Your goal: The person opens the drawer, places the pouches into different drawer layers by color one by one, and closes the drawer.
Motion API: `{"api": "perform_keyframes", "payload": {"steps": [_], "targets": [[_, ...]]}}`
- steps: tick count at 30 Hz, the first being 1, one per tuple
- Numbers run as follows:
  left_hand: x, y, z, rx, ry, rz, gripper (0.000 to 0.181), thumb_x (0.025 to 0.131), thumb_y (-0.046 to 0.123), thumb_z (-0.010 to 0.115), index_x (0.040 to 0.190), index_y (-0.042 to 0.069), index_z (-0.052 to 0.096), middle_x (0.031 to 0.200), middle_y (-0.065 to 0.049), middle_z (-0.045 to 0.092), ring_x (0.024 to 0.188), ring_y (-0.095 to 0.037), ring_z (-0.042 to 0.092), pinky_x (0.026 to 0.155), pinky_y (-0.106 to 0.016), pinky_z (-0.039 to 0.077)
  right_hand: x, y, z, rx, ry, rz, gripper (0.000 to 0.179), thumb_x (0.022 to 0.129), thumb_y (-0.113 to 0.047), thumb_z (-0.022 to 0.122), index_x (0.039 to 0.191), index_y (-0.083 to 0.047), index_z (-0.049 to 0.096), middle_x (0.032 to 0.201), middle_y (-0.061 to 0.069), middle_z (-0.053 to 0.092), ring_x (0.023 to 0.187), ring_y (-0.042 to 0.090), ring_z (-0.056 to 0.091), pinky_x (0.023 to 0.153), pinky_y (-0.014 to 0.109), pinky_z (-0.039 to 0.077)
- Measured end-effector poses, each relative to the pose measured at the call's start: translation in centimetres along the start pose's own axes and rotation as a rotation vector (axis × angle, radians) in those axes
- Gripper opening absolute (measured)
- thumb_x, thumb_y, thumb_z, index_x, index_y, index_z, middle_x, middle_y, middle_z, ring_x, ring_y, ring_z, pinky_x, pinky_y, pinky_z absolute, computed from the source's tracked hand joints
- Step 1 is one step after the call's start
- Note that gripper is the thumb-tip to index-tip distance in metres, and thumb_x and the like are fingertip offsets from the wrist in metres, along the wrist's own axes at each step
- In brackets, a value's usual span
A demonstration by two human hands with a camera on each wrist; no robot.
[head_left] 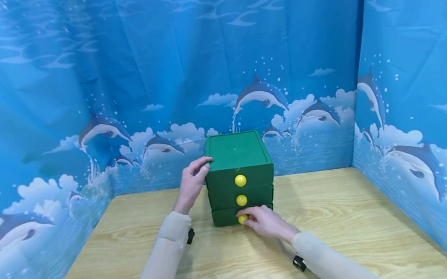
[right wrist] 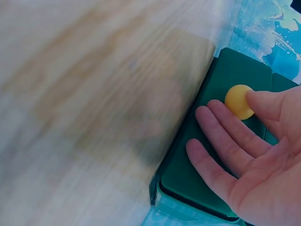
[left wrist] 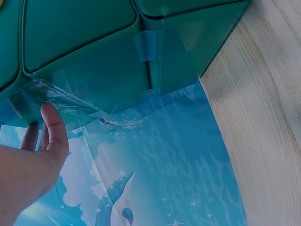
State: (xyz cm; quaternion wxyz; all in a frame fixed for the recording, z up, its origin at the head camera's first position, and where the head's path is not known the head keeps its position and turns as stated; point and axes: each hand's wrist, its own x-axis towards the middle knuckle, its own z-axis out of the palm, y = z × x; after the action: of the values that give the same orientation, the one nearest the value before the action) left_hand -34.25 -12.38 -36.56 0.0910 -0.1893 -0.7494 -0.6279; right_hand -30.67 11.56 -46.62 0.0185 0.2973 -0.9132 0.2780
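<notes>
A small green drawer cabinet (head_left: 235, 149) stands on the table, with three drawers one above another and a round yellow knob on each. My left hand (head_left: 192, 181) rests its fingertips at the cabinet's upper left edge, fingers fairly straight. In the left wrist view, that hand (left wrist: 42, 160) is beside the cabinet's taped side. With my right hand (head_left: 266, 222) I pinch the bottom drawer's knob (head_left: 242, 219). The right wrist view shows the thumb against this yellow knob (right wrist: 239, 101), while the other visible fingers extend across the green drawer front (right wrist: 188, 172). All drawers look pushed in or nearly so.
The cabinet sits near the back of a light wood table (head_left: 328, 229). Blue curtains (head_left: 179, 60) printed with dolphins and clouds hang behind and along both sides. Clear tape (left wrist: 70, 96) runs over the cabinet's side.
</notes>
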Motion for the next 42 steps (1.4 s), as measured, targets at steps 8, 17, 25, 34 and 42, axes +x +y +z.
{"api": "perform_keyframes", "payload": {"steps": [8, 17, 25, 34, 42], "targets": [[0.6, -1.3, 0.0, 0.011, 0.032, 0.026, 0.035, 0.102, 0.031, 0.052, 0.132, 0.016, 0.062, 0.151, -0.008, 0.044, 0.139, -0.026, 0.04, 0.112, -0.052, 0.036, 0.1, 0.1, -0.2, 0.011, 0.001, 0.018, 0.024, 0.096, -0.018, 0.063, 0.119, -0.017, 0.07, 0.094, -0.003, 0.073, 0.068, 0.002, 0.054, 0.065, 0.023, 0.047], [0.5, -1.5, -0.1, 0.013, 0.05, 0.033, 0.033, 0.102, 0.031, 0.053, 0.13, 0.019, 0.063, 0.148, -0.006, 0.047, 0.137, -0.024, 0.043, 0.11, -0.051, 0.039, 0.2, 0.1, -0.2, 0.035, -0.014, 0.039, 0.024, 0.097, -0.019, 0.062, 0.12, -0.018, 0.071, 0.099, -0.004, 0.073, 0.079, 0.004, 0.06, 0.072, 0.028, 0.051], [0.3, -1.5, 0.1, 0.008, 0.035, 0.029, 0.036, 0.103, 0.033, 0.051, 0.135, 0.018, 0.06, 0.15, -0.006, 0.045, 0.139, -0.025, 0.042, 0.112, -0.05, 0.037, -0.3, 0.6, -0.4, 0.04, -0.058, -0.011, 0.03, 0.099, -0.017, 0.057, 0.128, -0.017, 0.066, 0.108, 0.001, 0.073, 0.084, 0.005, 0.063, 0.075, 0.027, 0.053], [-1.8, 0.9, 0.7, 0.038, 0.027, 0.032, 0.046, 0.106, 0.032, 0.043, 0.147, 0.012, 0.046, 0.145, -0.02, 0.047, 0.112, -0.026, 0.058, 0.101, -0.044, 0.044, -1.1, 1.5, -2.1, 0.118, -0.051, 0.001, 0.029, 0.099, -0.017, 0.058, 0.127, -0.015, 0.066, 0.106, 0.004, 0.073, 0.095, 0.015, 0.069, 0.079, 0.032, 0.056], [-1.9, -2.3, 1.1, 0.115, 0.122, 0.047, 0.052, 0.103, 0.052, 0.039, 0.149, 0.027, 0.044, 0.146, -0.009, 0.05, 0.107, -0.019, 0.059, 0.095, -0.043, 0.049, -2.0, 2.6, -4.1, 0.232, 0.025, 0.038, 0.023, 0.098, -0.016, 0.059, 0.116, -0.007, 0.071, 0.115, 0.011, 0.07, 0.096, 0.02, 0.068, 0.075, 0.027, 0.055]]}}
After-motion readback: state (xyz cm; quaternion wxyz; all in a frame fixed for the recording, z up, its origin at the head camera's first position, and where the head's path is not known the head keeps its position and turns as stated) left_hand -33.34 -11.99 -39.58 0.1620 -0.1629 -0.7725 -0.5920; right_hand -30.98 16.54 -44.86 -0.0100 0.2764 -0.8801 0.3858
